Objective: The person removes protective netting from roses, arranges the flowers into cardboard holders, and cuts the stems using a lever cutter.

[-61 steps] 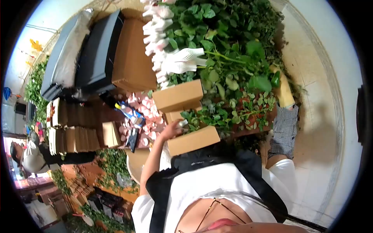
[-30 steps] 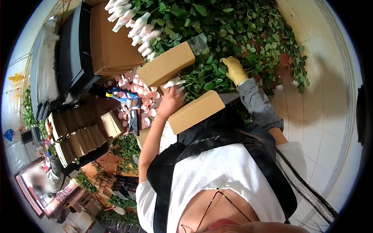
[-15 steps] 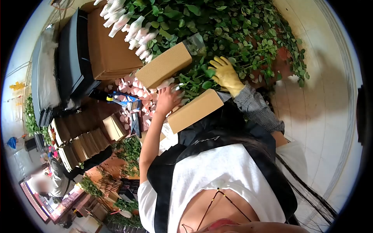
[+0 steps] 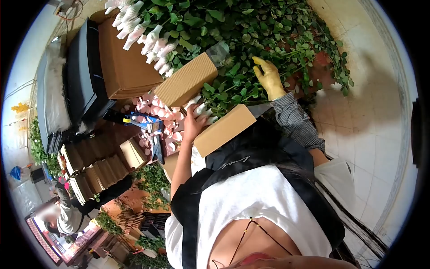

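My left hand [image 4: 192, 124], bare, has its fingers wrapped round white-netted flower heads [image 4: 202, 110] at the near end of an opened cardboard wrap. One ribbed cardboard flap [image 4: 186, 80] stands on the far side of these flowers, and a smooth flap [image 4: 225, 131] lies on the near side, against the black apron. Leafy stems [image 4: 230, 94] run to the right between the flaps. Above the right end of the stems is my right hand [image 4: 268, 77] in a yellow glove, thumb and fingers apart, with nothing seen in it.
More netted flowers [image 4: 156, 42] and a big heap of leafy stems [image 4: 277, 31] lie beyond. Pink petals [image 4: 156, 107] and a blue tool [image 4: 145, 122] are at the left, near cardboard stacks [image 4: 103, 172] and a large carton [image 4: 125, 58]. Another person [image 4: 69, 215] is at the far left.
My right hand came from the far right, where it held a netted flower's stem, to the wrap. It has since drawn slightly right. My left hand now grips more netted heads.
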Demonstrator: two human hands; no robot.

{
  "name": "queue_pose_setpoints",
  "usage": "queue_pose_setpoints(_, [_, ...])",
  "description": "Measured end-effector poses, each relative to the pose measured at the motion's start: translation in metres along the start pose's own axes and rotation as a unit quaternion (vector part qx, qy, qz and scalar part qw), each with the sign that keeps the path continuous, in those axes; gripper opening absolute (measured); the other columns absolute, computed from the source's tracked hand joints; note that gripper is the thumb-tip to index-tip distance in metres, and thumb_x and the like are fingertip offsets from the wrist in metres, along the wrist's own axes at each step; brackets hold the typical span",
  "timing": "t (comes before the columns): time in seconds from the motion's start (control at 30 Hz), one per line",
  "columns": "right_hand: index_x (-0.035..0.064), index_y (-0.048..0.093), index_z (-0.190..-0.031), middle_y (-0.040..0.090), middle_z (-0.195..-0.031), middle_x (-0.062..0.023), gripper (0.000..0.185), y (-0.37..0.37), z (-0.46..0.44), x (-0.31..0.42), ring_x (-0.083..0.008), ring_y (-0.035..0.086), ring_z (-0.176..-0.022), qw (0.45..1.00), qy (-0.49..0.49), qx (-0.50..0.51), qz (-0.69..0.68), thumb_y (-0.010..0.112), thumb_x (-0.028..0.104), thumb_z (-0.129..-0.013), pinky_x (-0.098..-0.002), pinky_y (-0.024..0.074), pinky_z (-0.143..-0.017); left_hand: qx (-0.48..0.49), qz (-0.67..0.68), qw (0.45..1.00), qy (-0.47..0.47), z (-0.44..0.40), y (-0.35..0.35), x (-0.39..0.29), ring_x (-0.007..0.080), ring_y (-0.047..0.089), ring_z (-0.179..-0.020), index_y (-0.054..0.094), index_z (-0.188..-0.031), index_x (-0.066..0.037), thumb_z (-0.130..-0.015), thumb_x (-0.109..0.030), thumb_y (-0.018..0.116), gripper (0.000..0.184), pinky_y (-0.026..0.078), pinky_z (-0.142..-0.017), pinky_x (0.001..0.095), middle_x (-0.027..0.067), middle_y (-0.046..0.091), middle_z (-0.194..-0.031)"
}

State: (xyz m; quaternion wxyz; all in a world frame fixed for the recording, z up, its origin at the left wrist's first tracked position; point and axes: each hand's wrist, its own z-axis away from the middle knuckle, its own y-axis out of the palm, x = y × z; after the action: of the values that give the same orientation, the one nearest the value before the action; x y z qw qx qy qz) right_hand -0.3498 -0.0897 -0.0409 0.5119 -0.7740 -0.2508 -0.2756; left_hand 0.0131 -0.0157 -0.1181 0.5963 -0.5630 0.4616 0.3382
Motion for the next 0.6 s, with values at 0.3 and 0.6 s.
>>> queue_pose_setpoints(0.3, [0.0106, 0.071, -0.114, 0.065, -0.131, -0.0069, 0.034, 0.058, -0.012, -0.017, -0.0261, 0.052, -0.130, 0.857, -0.060, 0.354, 0.369, 0.068, 0.011, -0.080, -0.0419, 0.0308, -0.118, 0.158, -0.150, 0.976, -0.006, -0.034, -0.029, -0.026, 0.0381, 0.064, -0.104, 0.061, -0.125, -0.002, -0.096, -0.030, 0.065, 0.040, 0.050, -0.090, 0.0402, 0.0220, 0.067, -0.112])
queue_pose_setpoints(0.6, [0.0135, 0.073, -0.102, 0.069, -0.125, -0.0064, 0.025, -0.014, -0.032, -0.014, -0.0263, 0.058, -0.125, 0.966, -0.154, 0.020, 0.206, 0.073, 0.008, -0.078, -0.0437, 0.0349, -0.115, 0.160, -0.079, 0.974, -0.141, -0.026, -0.024, -0.008, 0.0193, 0.067, -0.086, 0.060, -0.122, 0.001, -0.097, -0.035, 0.067, 0.044, 0.053, -0.079, 0.0349, 0.0212, 0.068, -0.092])
